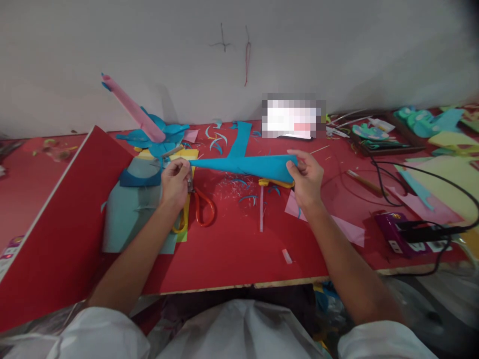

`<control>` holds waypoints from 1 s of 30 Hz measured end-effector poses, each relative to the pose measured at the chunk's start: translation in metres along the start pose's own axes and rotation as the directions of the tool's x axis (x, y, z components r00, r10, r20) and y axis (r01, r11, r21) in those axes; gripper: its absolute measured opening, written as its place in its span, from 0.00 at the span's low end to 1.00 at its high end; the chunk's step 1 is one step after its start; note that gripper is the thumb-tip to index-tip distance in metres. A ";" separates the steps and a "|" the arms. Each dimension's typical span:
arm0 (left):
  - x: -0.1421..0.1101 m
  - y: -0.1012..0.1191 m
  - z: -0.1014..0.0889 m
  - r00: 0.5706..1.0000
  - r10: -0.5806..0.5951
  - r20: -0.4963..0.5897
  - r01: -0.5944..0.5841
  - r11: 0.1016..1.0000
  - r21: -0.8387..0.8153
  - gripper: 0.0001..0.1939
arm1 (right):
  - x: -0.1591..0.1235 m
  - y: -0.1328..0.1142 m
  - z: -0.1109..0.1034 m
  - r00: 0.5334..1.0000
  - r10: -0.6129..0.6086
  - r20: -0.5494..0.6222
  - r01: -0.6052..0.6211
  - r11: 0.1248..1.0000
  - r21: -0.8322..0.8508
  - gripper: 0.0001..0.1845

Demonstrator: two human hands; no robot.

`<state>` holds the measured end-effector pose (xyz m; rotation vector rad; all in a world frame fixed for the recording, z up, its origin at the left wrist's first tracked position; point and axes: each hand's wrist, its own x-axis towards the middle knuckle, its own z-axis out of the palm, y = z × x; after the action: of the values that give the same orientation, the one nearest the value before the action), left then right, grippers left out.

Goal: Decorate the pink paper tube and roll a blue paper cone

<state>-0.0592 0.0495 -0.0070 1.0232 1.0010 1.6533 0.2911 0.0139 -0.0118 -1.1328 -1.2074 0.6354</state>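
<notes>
A long blue paper cone (250, 167) stretches level between both hands above the red table (232, 254). My left hand (175, 180) is closed in a pinch on the cone's narrow tip. My right hand (307, 178) is closed around the cone's wide end, fingers wrapped over its edge. Under the left hand lie orange-handled scissors (202, 207) on the table. Small blue paper scraps (243, 187) lie scattered beneath the cone.
A pink paper roll (132, 108) leans over blue cut-outs at the back left. A red board (60, 234) lies tilted on the left. A purple power strip (402, 234) with black cables sits at right, beside pink and yellow sheets (449, 184). A glue stick (261, 212) lies mid-table.
</notes>
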 end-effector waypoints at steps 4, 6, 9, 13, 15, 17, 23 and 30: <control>0.000 0.002 0.003 0.998 -0.050 -0.031 0.048 0.997 -0.057 0.20 | 0.000 -0.007 -0.003 0.999 -0.048 0.024 0.050 0.995 -0.090 0.17; 0.000 0.003 0.003 0.996 -0.074 -0.049 0.071 0.996 -0.060 0.20 | 0.000 -0.010 -0.006 0.995 -0.093 0.037 0.096 0.989 -0.114 0.16; -0.001 0.004 0.004 0.995 -0.077 -0.056 0.077 0.997 -0.005 0.20 | 0.000 -0.012 -0.008 0.990 -0.120 0.080 0.129 0.984 -0.126 0.14; -0.001 0.004 0.002 0.996 -0.086 -0.024 0.087 0.995 0.052 0.20 | 0.002 -0.007 -0.006 0.990 -0.114 0.082 0.121 0.989 -0.081 0.19; -0.001 0.004 0.001 0.997 -0.074 -0.001 0.074 0.996 0.042 0.21 | 0.003 -0.001 -0.005 0.994 -0.098 0.054 0.101 0.994 -0.052 0.20; 0.000 0.004 0.001 0.998 -0.064 0.006 0.064 0.997 0.034 0.21 | 0.004 0.003 -0.006 0.996 -0.079 0.042 0.081 0.996 -0.048 0.19; 0.000 0.005 0.003 0.995 -0.076 -0.058 0.074 0.997 -0.032 0.23 | 0.003 -0.003 -0.006 0.992 -0.091 0.089 0.096 0.994 -0.047 0.12; 0.000 0.002 0.002 0.998 -0.060 -0.024 0.060 0.998 0.020 0.20 | 0.004 0.005 -0.003 1.000 -0.012 0.021 0.012 1.000 0.020 0.15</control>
<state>-0.0584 0.0491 -0.0043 0.9798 1.0562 1.6121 0.2960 0.0184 -0.0149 -1.1035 -1.2221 0.6503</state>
